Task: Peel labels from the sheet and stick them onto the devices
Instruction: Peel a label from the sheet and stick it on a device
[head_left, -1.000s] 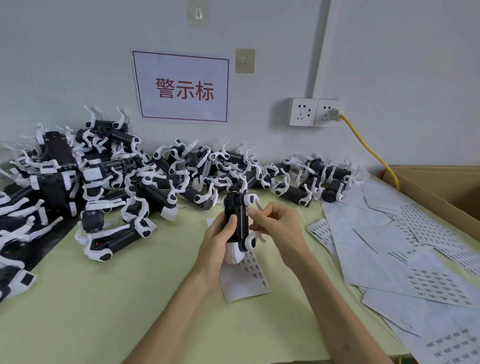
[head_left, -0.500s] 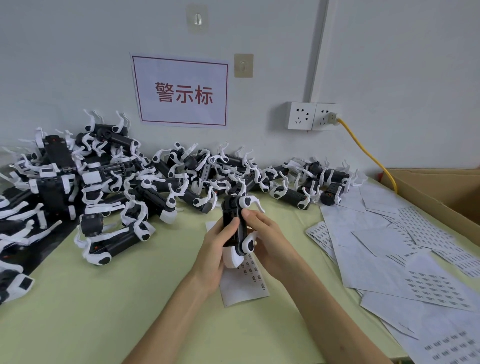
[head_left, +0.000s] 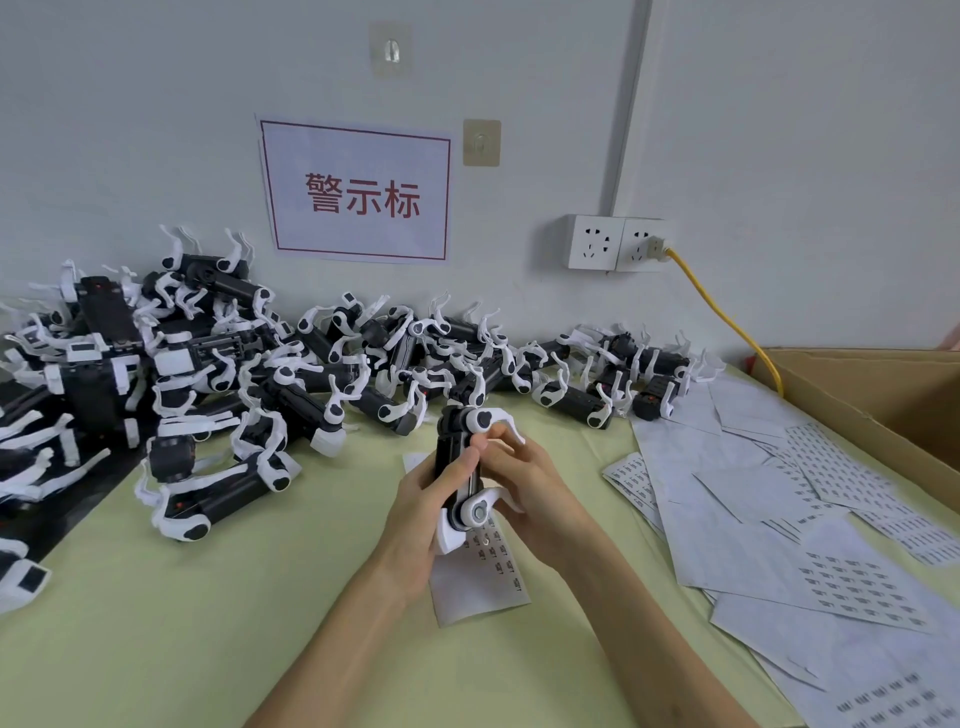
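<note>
A black device with white clips (head_left: 457, 457) stands upright in the middle of the green table, held between both hands. My left hand (head_left: 421, 514) grips its left side, thumb pressed on the black face. My right hand (head_left: 524, 488) wraps the right side, fingers curled round it and thumb meeting the left thumb on the face. Whether a label lies under the thumbs is hidden. A label sheet (head_left: 483, 577) with small printed labels lies on the table under the hands. A heap of like devices (head_left: 270, 374) fills the back and left.
Many label sheets and peeled backing papers (head_left: 779, 509) cover the table's right side. An open cardboard box (head_left: 883, 395) stands at the far right. A wall socket with a yellow cable (head_left: 727, 317) and a red-lettered sign (head_left: 358, 192) are on the wall behind.
Both hands have shifted a little on the device; my right hand has closed in round its right side and the thumbs now meet on the black face. The view has dropped slightly.
</note>
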